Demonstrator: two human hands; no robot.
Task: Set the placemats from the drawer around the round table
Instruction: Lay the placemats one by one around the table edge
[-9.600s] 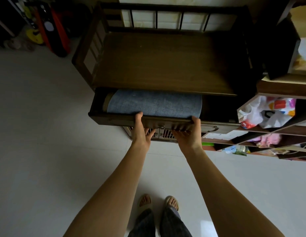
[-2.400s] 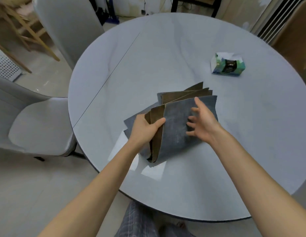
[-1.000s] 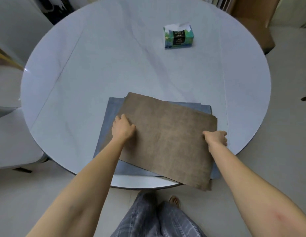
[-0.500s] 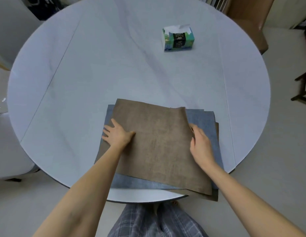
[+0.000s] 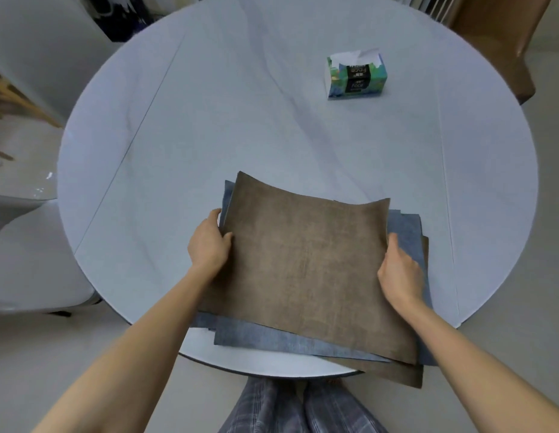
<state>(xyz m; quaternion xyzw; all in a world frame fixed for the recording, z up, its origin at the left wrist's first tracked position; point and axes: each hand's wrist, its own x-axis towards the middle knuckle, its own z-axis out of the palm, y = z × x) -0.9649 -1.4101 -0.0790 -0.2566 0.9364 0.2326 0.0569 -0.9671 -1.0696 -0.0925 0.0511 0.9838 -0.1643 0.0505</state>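
Observation:
A stack of placemats lies at the near edge of the round pale table (image 5: 272, 126). The top placemat (image 5: 306, 270) shows its brown side and bows upward at its far edge. My left hand (image 5: 209, 245) grips its left edge, thumb on top. My right hand (image 5: 398, 271) holds its right edge. Under it lie blue-grey placemats (image 5: 290, 340) and another brown one (image 5: 393, 373), fanned out and overhanging the table's front rim.
A tissue box (image 5: 356, 76) stands on the far right of the table. A grey chair (image 5: 28, 260) sits at the left, a brown chair (image 5: 496, 35) at the far right. My legs (image 5: 290, 407) are against the table's front edge.
Both hands have shifted from lying on the top brown placemat to gripping its left and right edges, and its far edge has lifted off the stack.

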